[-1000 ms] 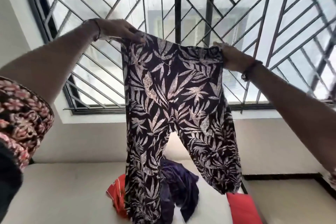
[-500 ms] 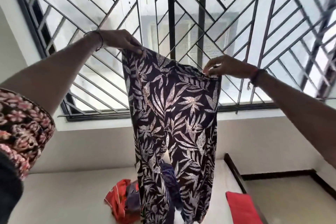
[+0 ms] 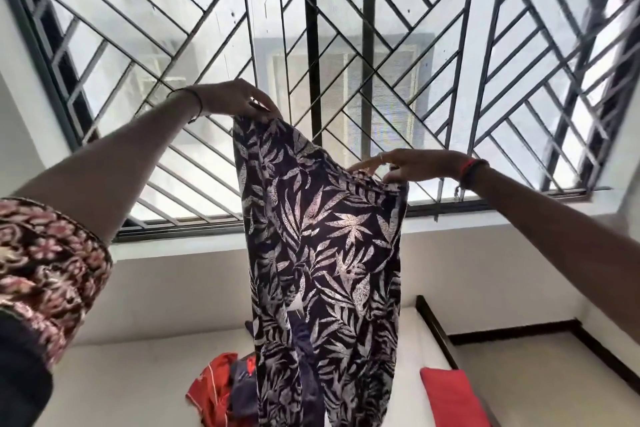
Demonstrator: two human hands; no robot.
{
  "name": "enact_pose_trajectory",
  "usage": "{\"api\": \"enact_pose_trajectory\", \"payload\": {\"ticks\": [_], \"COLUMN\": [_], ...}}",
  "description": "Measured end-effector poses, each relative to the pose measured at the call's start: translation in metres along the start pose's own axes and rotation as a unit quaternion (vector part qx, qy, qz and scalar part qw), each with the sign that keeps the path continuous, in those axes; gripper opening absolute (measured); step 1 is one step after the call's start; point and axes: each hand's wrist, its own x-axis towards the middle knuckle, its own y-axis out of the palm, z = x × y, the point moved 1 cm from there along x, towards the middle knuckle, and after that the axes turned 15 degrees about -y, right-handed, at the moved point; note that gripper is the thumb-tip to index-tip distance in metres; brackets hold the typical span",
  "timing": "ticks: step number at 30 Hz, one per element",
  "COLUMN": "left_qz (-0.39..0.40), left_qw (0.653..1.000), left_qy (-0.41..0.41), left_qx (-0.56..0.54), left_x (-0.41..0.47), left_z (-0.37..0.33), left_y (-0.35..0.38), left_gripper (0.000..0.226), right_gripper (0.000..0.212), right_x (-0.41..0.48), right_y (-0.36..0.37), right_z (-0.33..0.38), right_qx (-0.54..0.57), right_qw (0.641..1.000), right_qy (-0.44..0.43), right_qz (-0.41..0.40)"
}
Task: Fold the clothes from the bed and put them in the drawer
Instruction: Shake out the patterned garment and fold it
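Dark floral sleeve point(image 3: 45, 274) on the left arm, thin left bracelet point(image 3: 198, 104), red-and-black right wristbands point(image 3: 470, 173).

Both arms are stretching out. The left hand point(image 3: 239, 101) is pinching the pants point(image 3: 325, 253) up high, the right hand point(image 3: 414, 166) lower down.

Dark navy trousers point(image 3: 322, 253) with pale leaf print; red cloth point(image 3: 211, 395) and red pillow point(image 3: 450, 395) on white bed point(image 3: 131, 381); maroon floral sleeve point(image 3: 45, 274)
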Motion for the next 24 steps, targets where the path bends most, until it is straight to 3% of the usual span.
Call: {"api": "enact_pose_trajectory", "payload": {"ticks": [5,9,12,15,20,24], "left_qz": [0.009,0.017,0.039,0.058,0.057,0.049], "left_qw": [1.0,0.999,0.998,0.995,0.989,0.986], "left_qy": [-0.003,0.019,0.041,0.069,0.101,0.099], "left_qx": [0.01,0.037,0.032,0.038,0.091,0.126], "left_x": [0.005,0.014,0.018,0.023,0.029,0.028], "left_z": [-0.009,-0.026,-0.041,-0.063,-0.093,-0.103], "left_y": [0.007,0.018,0.028,0.043,0.064,0.064], "left_gripper": [0.022,0.021,0.021,0.023,0.024,0.025], "right_gripper": [0.048,0.029,0.032,0.038,0.026,0.02], "right_x": [-0.005,-0.008,0.0,0.011,0.024,0.017], "right_y": [0.015,0.028,0.034,0.028,0.022,0.029], "right_z": [-0.001,-0.008,0.002,0.022,0.037,0.027], "right_qx": [0.146,0.183,0.24,0.296,0.292,0.269], "right_qw": [0.988,0.978,0.954,0.916,0.886,0.902], "right_qy": [0.027,0.084,0.092,0.041,0.014,0.027], "right_qz": [-0.028,-0.051,-0.154,-0.27,-0.36,-0.337]}}
